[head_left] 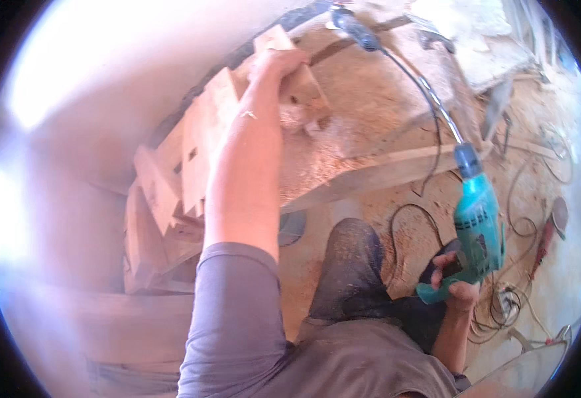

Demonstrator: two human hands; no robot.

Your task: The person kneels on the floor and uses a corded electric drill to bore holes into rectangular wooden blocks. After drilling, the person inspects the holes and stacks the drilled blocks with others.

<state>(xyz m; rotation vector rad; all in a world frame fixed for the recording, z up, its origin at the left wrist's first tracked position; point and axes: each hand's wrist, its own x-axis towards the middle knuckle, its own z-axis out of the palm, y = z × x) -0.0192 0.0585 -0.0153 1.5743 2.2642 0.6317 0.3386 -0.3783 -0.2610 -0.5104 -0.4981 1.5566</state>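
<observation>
Left hand (278, 63) clamps down on the far wooden block (300, 83) on the sawdusty desk (370, 99) while right hand (459, 282) grips the teal drill (479, 225) low at the near right, so I'd worry its loose cord (429, 99) snags and yanks it.

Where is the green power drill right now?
In the head view, the teal drill is low on the person's right side, gripped by the right hand above the sawdust-covered floor, beside the bent knee.

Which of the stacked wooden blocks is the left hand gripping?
The topmost block, farthest up the stack: the left hand rests on its upper end; the lower blocks are untouched.
</observation>
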